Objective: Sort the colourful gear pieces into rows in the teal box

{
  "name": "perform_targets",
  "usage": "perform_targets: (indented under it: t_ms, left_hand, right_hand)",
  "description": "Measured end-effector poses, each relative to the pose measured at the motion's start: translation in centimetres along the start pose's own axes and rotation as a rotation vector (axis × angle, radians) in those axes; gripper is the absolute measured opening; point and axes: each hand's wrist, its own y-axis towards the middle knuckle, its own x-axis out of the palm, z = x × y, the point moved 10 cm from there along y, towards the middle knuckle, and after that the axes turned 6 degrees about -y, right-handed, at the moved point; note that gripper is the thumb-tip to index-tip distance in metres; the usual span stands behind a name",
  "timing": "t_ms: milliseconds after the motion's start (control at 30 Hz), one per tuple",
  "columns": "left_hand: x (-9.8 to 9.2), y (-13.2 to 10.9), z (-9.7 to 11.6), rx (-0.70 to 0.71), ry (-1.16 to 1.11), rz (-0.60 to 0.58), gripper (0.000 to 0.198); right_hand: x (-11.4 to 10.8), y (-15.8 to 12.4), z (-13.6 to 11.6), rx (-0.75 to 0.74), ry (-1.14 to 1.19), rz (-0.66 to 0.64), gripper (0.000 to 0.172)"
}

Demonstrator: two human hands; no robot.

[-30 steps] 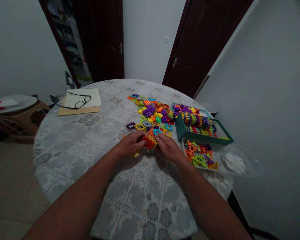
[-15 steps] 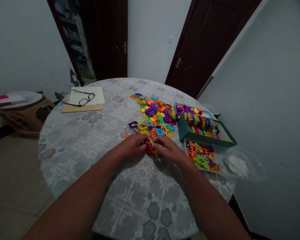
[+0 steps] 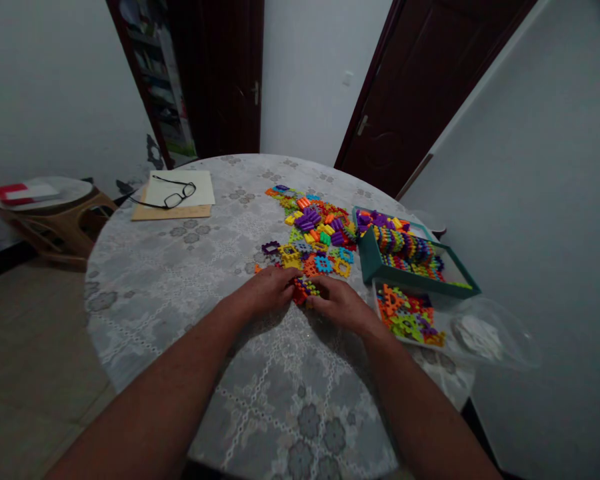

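Note:
Between my two hands is a small multicoloured block of interlocking plastic pieces (image 3: 304, 289), with red, yellow and purple showing. My left hand (image 3: 273, 288) is closed on its left side, and my right hand (image 3: 337, 301) grips it from the right. Fingers cover part of the block. Just beyond my hands lies a spread of loose interlocking pieces (image 3: 309, 225): purple, yellow, orange and green. Nearest my fingers are square frame pieces, among them a blue one (image 3: 323, 265) and a yellow one (image 3: 342, 268).
To the right stands a green box (image 3: 395, 275) holding rows of stacked pieces. A clear plastic tray (image 3: 410, 340) in front of it holds more loose pieces. Eyeglasses (image 3: 174, 200) rest on papers (image 3: 200, 187) at the table's left. A stool (image 3: 80, 200) stands beyond.
The block has turned in my fingers, so more of its multicoloured toothed face shows. Both hands stay on it. The whole view has shifted slightly.

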Motion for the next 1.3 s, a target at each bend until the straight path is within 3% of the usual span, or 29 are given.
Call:
perform_targets:
  t_ms: [167,433,600,867,1133,1300]
  left_hand:
    - [-0.1,0.3,-0.2,-0.043,-0.048,0.029,0.036]
    - [0.0,0.2,0.6,-0.024,-0.111,-0.005,0.035]
    - [-0.2,0.2,1.1,0.036,-0.153,0.002,0.039]
    - [-0.9,0.1,0.6,0.029,-0.146,0.07,0.043]
    - [-0.4,0.3,0.7,0.043,-0.162,0.038,0.039]
    - [-0.7,0.7,0.0,0.016,-0.281,0.043,0.048]
  right_hand:
    - [-0.8,-0.3,-1.8,-0.072,-0.155,0.078,0.038]
    - [-0.2,-0.6,-2.0,-0.102,-0.184,-0.003,0.06]
    - [-0.5,-0.3,-1.7,-0.079,-0.177,0.066,0.056]
    - [-0.1,-0.7,-2.9,-0.121,-0.191,0.04,0.055]
    - [1.2,-0.1,-2.2,-0.012,-0.268,0.131,0.038]
    - [0.0,0.1,-1.8,0.094,-0.278,0.175,0.033]
